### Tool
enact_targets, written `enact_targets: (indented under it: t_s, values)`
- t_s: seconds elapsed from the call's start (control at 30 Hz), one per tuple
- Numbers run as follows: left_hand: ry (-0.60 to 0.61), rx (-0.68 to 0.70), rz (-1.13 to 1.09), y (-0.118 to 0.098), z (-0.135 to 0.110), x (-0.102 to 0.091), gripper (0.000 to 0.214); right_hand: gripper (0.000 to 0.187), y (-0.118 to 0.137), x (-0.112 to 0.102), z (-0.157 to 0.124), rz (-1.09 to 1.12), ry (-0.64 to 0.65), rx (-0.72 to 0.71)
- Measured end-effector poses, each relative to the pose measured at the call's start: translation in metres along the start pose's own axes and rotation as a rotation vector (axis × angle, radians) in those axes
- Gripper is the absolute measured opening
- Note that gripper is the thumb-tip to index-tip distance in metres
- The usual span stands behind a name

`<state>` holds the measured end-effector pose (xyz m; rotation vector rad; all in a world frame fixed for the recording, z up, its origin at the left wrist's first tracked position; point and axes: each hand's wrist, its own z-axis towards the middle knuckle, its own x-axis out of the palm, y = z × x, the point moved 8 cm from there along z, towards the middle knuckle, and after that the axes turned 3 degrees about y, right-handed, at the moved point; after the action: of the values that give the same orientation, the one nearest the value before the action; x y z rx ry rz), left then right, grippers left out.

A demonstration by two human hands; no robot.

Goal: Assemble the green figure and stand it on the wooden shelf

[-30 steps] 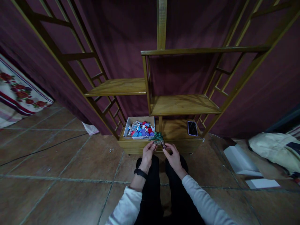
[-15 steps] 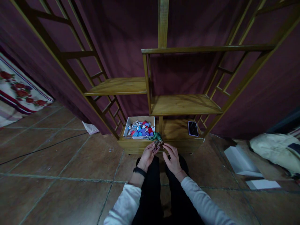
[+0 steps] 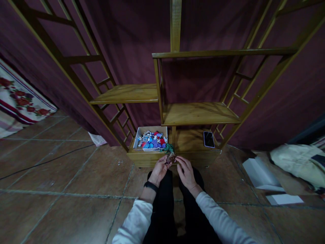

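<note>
My left hand [image 3: 159, 168], with a dark band at the wrist, grips a small shiny ornament [image 3: 170, 155], green at the top and reddish brown below; its exact kind is too small to make out. At its right edge, the bent fingertips of my right hand [image 3: 186, 171] pinch the lower, brown part. Both hands are above my knees, in front of the cabinet's low base. Just behind the ornament, a white box [image 3: 137, 139] on the base holds many small coloured pieces, blue, purple, red and white.
A wooden shelf unit [image 3: 200, 113] stands ahead against a dark red curtain. On its base at the right lies a phone [image 3: 209, 139]. White cardboard pieces [image 3: 262, 176] and a pale bag [image 3: 296, 162] are on the floor at right. A black cable [image 3: 48, 161] crosses the tiles at left.
The ornament has turned slightly between my fingers, so its green part stands more upright and more of the brown part shows. My right fingertips have shifted slightly left.
</note>
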<state>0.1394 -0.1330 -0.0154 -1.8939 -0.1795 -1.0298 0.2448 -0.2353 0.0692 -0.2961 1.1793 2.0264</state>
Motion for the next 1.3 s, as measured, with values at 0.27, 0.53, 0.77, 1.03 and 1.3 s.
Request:
enact_targets:
  t_s: [0.27, 0.53, 0.77, 1.03, 1.3]
  values:
    - [-0.052, 0.038, 0.016, -0.004, -0.004, 0.001, 0.025, 0.039, -0.003, 0.000, 0.000, 0.037, 0.002, 0.036]
    - [-0.101, 0.100, 0.042, -0.010, -0.008, 0.005, 0.030, 0.042, -0.026, 0.010, 0.000, 0.073, 0.014, 0.154]
    - [-0.175, 0.193, 0.069, -0.010, -0.010, 0.002, 0.032, 0.041, -0.038, 0.012, 0.002, 0.150, -0.011, 0.214]
    - [-0.218, 0.306, 0.211, -0.016, -0.017, 0.010, 0.029, 0.038, -0.049, 0.011, 0.000, 0.289, -0.087, 0.292]
    - [-0.250, 0.314, 0.287, -0.019, -0.022, 0.021, 0.029, 0.034, -0.062, 0.015, -0.002, 0.348, -0.112, 0.338]
